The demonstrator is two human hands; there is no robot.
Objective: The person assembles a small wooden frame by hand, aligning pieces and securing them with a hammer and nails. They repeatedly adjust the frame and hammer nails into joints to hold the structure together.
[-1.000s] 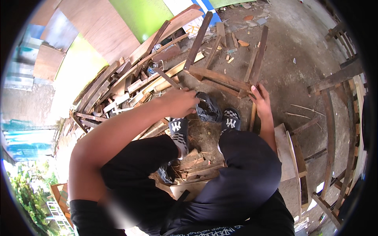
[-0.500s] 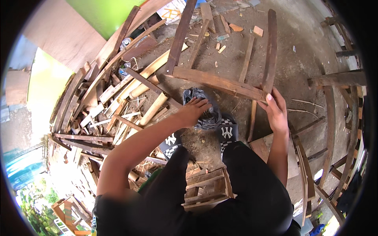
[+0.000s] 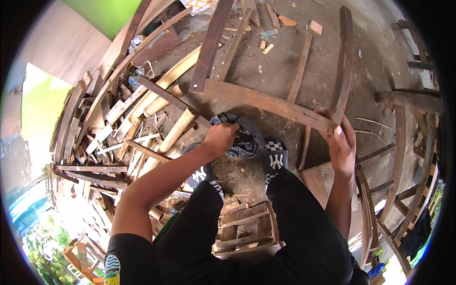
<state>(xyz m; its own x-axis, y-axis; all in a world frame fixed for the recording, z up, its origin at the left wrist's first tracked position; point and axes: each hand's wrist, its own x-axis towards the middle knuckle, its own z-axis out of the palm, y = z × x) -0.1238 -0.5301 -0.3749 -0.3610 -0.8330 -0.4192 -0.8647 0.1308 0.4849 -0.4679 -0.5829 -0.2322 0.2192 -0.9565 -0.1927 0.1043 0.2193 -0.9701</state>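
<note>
A dark wooden frame (image 3: 268, 102) lies before me, with a long crossbar and slats running away from it. My right hand (image 3: 341, 142) grips its near right corner, thumb on the end of the bar and fingers behind the joint. Between my feet rests a black plastic bag (image 3: 251, 137), its mouth open; the contents are too dark to make out. At the bag's left side my left hand (image 3: 222, 138) is closed, fingers curled in. What it holds, if anything, is hidden.
Scrap wood and bamboo (image 3: 175, 130) are heaped on my left. More wooden frames (image 3: 399, 156) stand at the right. A small slatted wooden piece (image 3: 247, 223) sits between my legs. Brick and wood bits (image 3: 316, 27) lie on the far floor.
My left hand has gone from spread over the bag to closed at its left side. The bag's mouth shows wider. My right hand still holds the frame's corner.
</note>
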